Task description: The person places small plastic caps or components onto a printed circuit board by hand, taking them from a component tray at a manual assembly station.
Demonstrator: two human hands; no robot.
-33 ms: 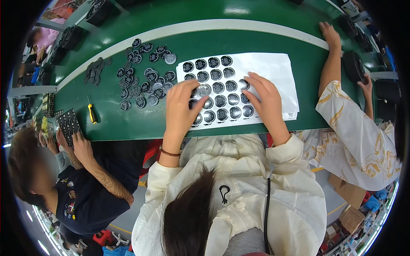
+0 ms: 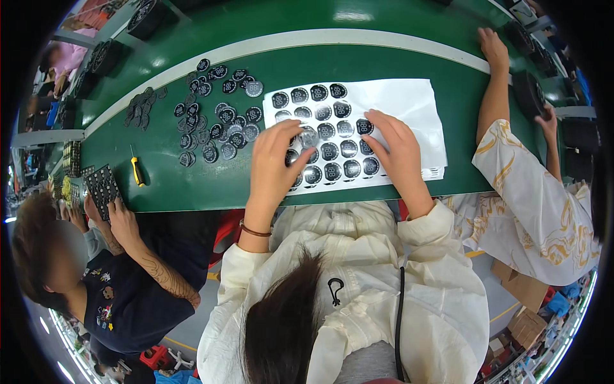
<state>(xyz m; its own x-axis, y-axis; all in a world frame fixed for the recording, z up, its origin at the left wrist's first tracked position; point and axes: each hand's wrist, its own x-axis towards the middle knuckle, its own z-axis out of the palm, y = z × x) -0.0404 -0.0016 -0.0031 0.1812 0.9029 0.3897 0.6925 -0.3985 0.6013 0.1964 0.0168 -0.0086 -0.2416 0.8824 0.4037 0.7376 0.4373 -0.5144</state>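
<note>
A clear, greyish round disc (image 2: 308, 137) sits between the thumb and fingers of my left hand (image 2: 274, 160), over the left part of a sticker sheet. The white sheet (image 2: 400, 96) bears rows of black round stickers with pale display markings and lies on top of a stack. My right hand (image 2: 400, 150) rests at the sheet's right-hand sticker column. Its thumb and forefinger are spread around one black round sticker (image 2: 365, 126), which appears in line with its row. Part of the sheet's left column is hidden by my left hand.
Many loose round display discs (image 2: 217, 131) are scattered left of the sheet on the green table (image 2: 211, 185). A yellow-handled screwdriver (image 2: 137, 171) lies farther left. A co-worker (image 2: 137, 288) at left holds a dark perforated tray (image 2: 102, 184); another person's arm (image 2: 495, 96) reaches in at right.
My left hand and the disc have shifted very slightly to the right. The reaching arm at right has moved a little farther away. Otherwise the scene looks nearly the same.
</note>
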